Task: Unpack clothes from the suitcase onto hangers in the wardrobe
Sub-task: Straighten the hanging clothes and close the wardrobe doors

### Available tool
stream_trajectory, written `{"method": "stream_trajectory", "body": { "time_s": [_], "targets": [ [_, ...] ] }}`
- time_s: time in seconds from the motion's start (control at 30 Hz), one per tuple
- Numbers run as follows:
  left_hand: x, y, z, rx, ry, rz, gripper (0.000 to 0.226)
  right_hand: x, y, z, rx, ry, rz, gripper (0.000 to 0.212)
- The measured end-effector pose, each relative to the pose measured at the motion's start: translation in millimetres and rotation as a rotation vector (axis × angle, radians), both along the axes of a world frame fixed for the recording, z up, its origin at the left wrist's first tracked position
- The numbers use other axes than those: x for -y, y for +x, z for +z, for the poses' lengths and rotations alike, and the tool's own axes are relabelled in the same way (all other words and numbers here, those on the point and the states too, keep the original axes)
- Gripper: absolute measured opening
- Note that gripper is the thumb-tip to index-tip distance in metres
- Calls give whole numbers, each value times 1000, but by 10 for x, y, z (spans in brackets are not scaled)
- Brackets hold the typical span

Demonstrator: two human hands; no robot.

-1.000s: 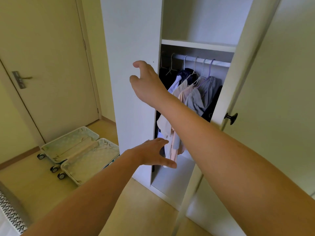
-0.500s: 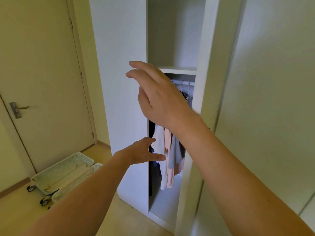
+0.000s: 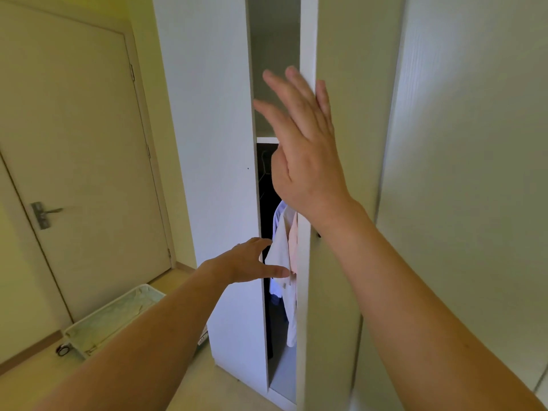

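Wardrobe [image 3: 207,143] door [image 3: 341,143] nearly closed, clothes [image 3: 283,247] in gap. Right hand [image 3: 305,161] flat, fingers straight, on door edge. Left hand [image 3: 249,261] spread, holding nothing. Suitcase [image 3: 115,318] open on floor.

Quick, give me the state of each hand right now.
Left hand: open, fingers straight, holding nothing, near the wardrobe gap.
Right hand: open, fingers spread, against the wardrobe door edge, holding nothing.

Wardrobe [image 3: 207,143] white, door [image 3: 335,292] nearly closed, narrow gap showing. Clothes [image 3: 286,262] hang inside: white, pink, blue, upright on hangers. Suitcase [image 3: 115,318] open on floor lower left, pale green lining, one wheel visible.
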State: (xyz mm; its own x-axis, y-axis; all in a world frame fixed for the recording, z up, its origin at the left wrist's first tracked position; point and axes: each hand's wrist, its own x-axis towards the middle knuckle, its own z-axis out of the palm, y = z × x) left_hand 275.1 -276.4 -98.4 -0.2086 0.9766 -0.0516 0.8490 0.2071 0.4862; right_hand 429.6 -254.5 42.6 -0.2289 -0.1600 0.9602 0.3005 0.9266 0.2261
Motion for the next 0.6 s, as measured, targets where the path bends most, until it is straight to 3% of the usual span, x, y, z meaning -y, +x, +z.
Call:
{"method": "stream_trajectory", "body": {
  "time_s": [0.13,0.23,0.3,0.37,0.47,0.6],
  "targets": [
    [27,-193,-53,132,14,38,97,-50,-271,-33,4,-50,105,70],
    [67,-314,-66,330,42,70,68,-131,-489,-72,27,-100,139,74],
    [92,-342,-30,440,70,21,41,-272,-603,-114,75,-98,104,71],
    [124,-382,40,527,80,-27,48,-507,-716,-171,128,-67,24,64],
    [76,-495,52,609,139,-24,29,-845,-851,-244,207,-13,-120,67],
    [-85,-707,71,708,214,5,23,-1080,-1151,-253,262,31,-208,73]
  ]
}}
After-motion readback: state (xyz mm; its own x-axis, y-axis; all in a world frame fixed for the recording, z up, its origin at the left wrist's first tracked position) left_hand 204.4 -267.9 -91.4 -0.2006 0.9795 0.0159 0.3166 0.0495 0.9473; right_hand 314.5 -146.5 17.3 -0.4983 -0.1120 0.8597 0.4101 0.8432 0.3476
